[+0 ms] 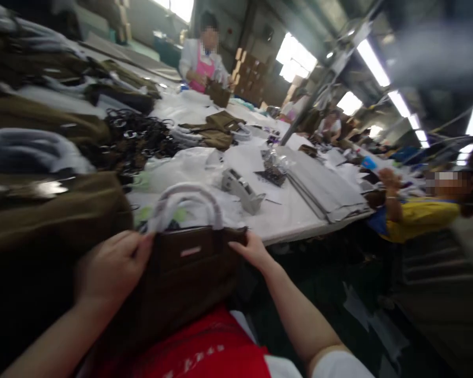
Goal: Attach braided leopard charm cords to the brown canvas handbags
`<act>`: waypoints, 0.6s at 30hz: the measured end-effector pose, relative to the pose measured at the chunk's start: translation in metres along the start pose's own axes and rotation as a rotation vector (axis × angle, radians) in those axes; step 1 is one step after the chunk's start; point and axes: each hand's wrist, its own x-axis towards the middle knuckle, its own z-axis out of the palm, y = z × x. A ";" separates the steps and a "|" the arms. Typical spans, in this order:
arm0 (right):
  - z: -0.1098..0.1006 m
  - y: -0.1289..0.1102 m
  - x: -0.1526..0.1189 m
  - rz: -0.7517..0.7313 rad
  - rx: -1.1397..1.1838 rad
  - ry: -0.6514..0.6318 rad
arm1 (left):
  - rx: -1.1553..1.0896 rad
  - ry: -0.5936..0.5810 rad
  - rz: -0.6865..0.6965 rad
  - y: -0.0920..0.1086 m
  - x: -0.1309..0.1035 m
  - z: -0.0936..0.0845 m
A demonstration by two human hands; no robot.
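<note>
Red apron (216, 344) showing this side of white table (295, 207). You're holding brown bag (193, 270) at table's near edge, left hand (112, 268) and right hand (254, 252) clamping fingers on top corners, probably keeping it taut.

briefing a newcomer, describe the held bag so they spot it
Find the long white table. At its edge, above the red printed garment, is a dark brown fabric bag with an arched white handle. Unlike the olive-brown fabric bags at left, it is held by the left hand and right hand.

Brown bag (193, 273) in two-handed grip (112, 268)
</note>
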 end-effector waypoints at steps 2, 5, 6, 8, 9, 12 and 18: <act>0.001 -0.007 0.008 -0.065 -0.026 0.145 | 0.219 -0.041 0.041 -0.002 0.003 -0.004; 0.005 -0.013 0.030 -0.113 0.016 0.236 | 0.379 -0.177 -0.013 0.003 0.027 -0.005; 0.008 -0.014 0.037 -0.116 -0.008 0.248 | 0.399 -0.234 -0.031 0.006 0.034 -0.004; 0.016 -0.012 0.047 -0.098 -0.086 0.248 | 0.420 -0.261 -0.048 0.015 0.042 0.001; 0.021 -0.009 0.051 -0.082 -0.120 0.243 | 0.415 -0.242 -0.032 0.020 0.041 0.005; 0.032 0.001 0.055 -0.054 -0.150 0.247 | 0.312 -0.213 0.110 0.032 0.021 0.017; 0.031 0.011 0.054 -0.027 -0.103 0.227 | 0.097 -0.378 0.272 0.013 -0.022 0.046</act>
